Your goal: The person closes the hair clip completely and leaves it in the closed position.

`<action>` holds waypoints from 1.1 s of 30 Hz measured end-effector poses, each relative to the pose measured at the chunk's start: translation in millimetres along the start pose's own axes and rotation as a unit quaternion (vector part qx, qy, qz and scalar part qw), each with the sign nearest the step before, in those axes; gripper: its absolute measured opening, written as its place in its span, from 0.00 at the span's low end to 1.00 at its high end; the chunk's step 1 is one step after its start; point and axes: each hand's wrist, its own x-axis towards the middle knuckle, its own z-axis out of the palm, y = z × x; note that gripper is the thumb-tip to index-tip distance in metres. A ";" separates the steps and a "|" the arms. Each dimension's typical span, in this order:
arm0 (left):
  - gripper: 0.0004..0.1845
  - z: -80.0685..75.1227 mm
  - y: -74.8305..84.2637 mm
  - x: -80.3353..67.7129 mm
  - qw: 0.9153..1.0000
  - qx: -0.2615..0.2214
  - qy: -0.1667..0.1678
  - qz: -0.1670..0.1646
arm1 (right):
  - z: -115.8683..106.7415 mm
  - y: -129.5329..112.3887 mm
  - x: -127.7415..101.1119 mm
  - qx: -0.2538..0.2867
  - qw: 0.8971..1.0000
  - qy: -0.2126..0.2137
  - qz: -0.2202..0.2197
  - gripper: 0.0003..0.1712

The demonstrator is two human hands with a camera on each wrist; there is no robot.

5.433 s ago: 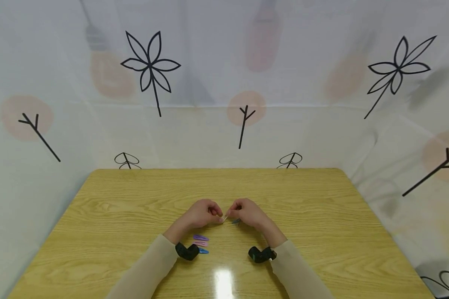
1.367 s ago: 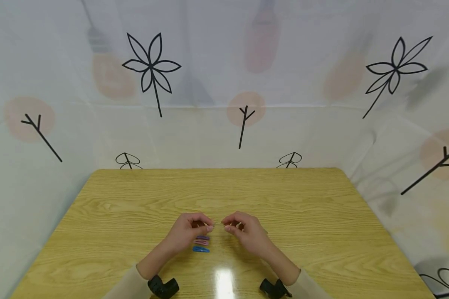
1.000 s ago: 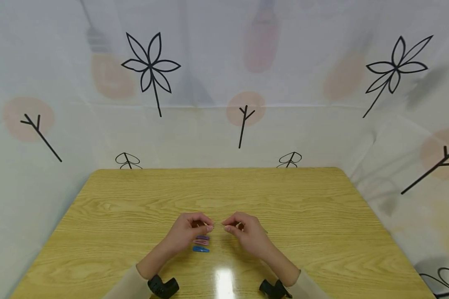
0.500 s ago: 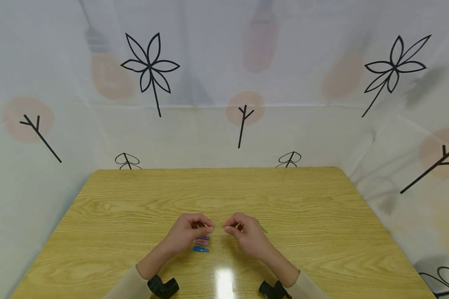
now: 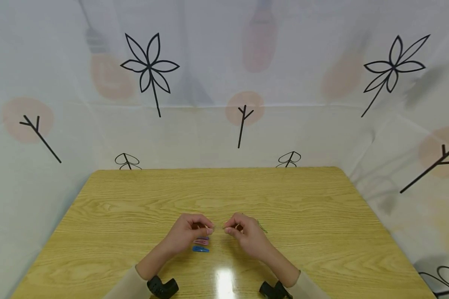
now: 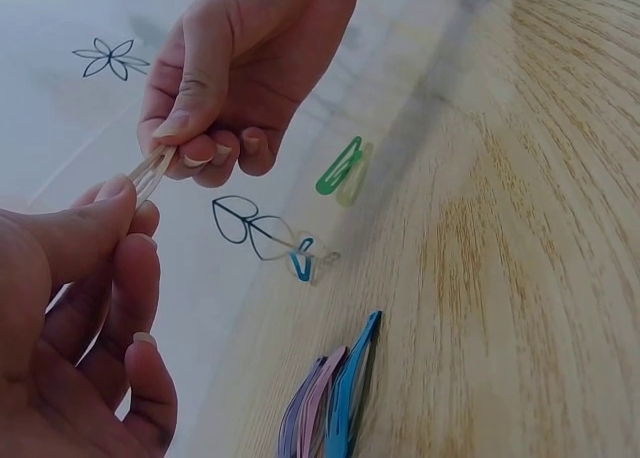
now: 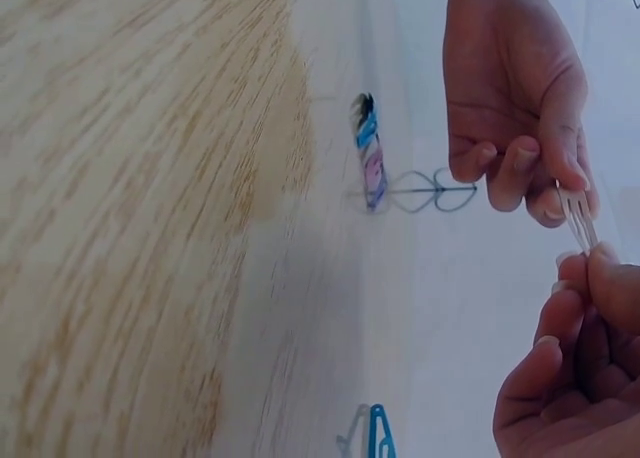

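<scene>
- The desk (image 5: 134, 199) is pale wood with a strong grain; a white cloth (image 5: 209, 124) printed with black leaves and twigs hangs behind its far edge and along both sides.
- The left hand (image 5: 188, 234) is near the middle of the desk towards the near edge, fingers curled, thumb and forefinger pinching one end of a pale hair clip (image 6: 150, 173).
- The right hand (image 5: 245, 234) is just beside it, also curled, pinching the other end of the same clip, so the clip is held between both hands above the desk.
- Three clips lie side by side on the desk just under the left hand: a blue clip (image 5: 201, 249) nearest the near edge, then a pink clip (image 5: 201, 241) and a purple clip (image 6: 295, 423).
- A green clip (image 6: 340, 166) lies on the desk beyond the right hand, and a small teal clip (image 6: 302, 262) lies between it and the three.
</scene>
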 end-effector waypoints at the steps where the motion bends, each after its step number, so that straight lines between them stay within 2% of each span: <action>1: 0.11 0.1 0.0 0.1 1.000 -0.001 0.000 -0.003 | -0.1 0.0 -0.1 0.000 1.000 -0.001 -0.002 0.03; 6: 0.12 -0.1 -0.1 0.0 1.000 -0.007 -0.001 -0.007 | -0.2 0.8 -0.3 -0.002 1.000 -0.004 -0.011 0.02; 15: 0.09 -1.1 -0.8 -0.7 0.999 0.036 -0.003 0.028 | -0.5 -0.4 -0.1 0.006 1.000 -0.010 -0.005 0.03; 27: 0.11 -0.9 -1.6 -1.8 1.000 -0.001 -0.019 0.009 | 1.0 -2.8 -2.0 0.006 1.000 -0.010 -0.015 0.03; 33: 0.12 -0.6 -1.5 -1.7 1.000 0.004 -0.023 0.014 | 1.1 -2.5 -2.2 0.014 1.000 -0.016 -0.014 0.04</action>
